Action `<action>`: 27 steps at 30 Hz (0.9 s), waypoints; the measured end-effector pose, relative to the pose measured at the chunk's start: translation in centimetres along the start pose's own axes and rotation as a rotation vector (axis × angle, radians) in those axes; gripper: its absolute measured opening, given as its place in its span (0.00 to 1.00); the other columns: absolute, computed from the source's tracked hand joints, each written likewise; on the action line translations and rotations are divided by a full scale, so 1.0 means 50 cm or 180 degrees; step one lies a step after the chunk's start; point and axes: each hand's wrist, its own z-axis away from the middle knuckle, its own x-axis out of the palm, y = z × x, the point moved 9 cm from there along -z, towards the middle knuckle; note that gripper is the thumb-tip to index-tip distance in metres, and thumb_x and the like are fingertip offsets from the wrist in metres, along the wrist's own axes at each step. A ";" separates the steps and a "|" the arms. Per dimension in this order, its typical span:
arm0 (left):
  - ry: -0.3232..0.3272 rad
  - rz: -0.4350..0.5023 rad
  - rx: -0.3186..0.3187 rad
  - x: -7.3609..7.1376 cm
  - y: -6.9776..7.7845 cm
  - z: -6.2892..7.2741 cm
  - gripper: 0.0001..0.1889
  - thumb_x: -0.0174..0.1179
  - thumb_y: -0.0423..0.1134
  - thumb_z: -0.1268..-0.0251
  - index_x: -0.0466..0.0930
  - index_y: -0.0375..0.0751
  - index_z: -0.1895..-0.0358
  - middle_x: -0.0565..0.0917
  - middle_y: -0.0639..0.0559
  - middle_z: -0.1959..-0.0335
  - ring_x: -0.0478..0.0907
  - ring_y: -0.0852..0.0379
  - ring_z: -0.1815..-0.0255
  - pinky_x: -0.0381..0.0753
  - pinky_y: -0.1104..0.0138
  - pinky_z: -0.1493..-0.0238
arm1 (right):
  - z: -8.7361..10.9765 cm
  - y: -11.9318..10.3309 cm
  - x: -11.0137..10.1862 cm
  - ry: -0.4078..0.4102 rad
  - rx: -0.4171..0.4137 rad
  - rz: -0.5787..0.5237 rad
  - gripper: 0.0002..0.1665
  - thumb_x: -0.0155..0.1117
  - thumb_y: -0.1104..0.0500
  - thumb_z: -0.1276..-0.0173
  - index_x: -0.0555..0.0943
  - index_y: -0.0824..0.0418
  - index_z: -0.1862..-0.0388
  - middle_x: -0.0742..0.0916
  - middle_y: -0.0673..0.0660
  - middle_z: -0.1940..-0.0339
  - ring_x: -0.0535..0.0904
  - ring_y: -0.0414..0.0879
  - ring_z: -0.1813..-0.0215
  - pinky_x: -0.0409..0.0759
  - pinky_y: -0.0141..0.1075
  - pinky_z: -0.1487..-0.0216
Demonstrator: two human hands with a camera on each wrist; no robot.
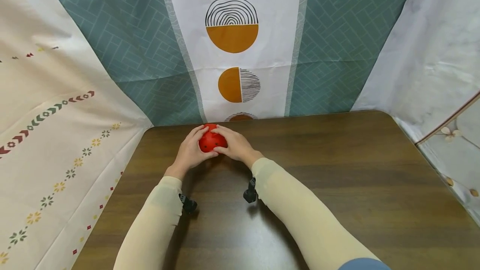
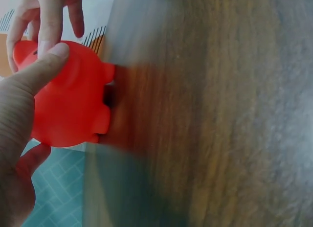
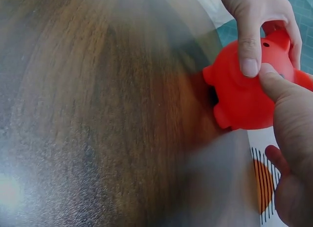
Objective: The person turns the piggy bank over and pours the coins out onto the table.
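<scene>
A red piggy bank (image 1: 211, 141) with round ears and stubby feet is near the table's far edge. My left hand (image 1: 189, 152) grips its left side, fingers over the top and thumb across the front. From the other side, my right hand (image 1: 237, 147) grips it the same way. Both thumbs meet near the snout, as the right wrist view shows, where the piggy bank (image 3: 247, 102) has a small dark eye. In the left wrist view its feet (image 2: 103, 120) are right at the tabletop. The fingers behind it are partly hidden.
The brown wooden table (image 1: 337, 178) extends toward me and to the right. Behind its far edge hangs a green and white patterned cloth (image 1: 240, 53). A cream cloth (image 1: 56, 136) borders the left side, and a pale cloth (image 1: 431, 53) the right. Each wrist carries a small black camera (image 1: 250, 193).
</scene>
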 end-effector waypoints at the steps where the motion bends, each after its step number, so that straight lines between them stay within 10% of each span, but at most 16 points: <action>1: 0.0007 0.0007 -0.0016 0.001 0.001 0.002 0.48 0.76 0.54 0.58 0.66 0.43 0.31 0.65 0.45 0.30 0.65 0.44 0.34 0.74 0.48 0.41 | 0.002 0.001 0.000 0.0006 -0.0006 -0.0014 0.39 0.68 0.45 0.38 0.66 0.45 0.29 0.65 0.48 0.25 0.65 0.46 0.29 0.67 0.43 0.33; 27: 0.0084 0.0105 -0.0186 0.007 0.037 0.038 0.47 0.75 0.56 0.58 0.67 0.47 0.31 0.65 0.48 0.30 0.67 0.45 0.35 0.76 0.49 0.44 | 0.052 -0.002 -0.005 0.0077 -0.0016 -0.0090 0.38 0.68 0.46 0.37 0.67 0.47 0.30 0.64 0.48 0.25 0.64 0.46 0.28 0.68 0.42 0.33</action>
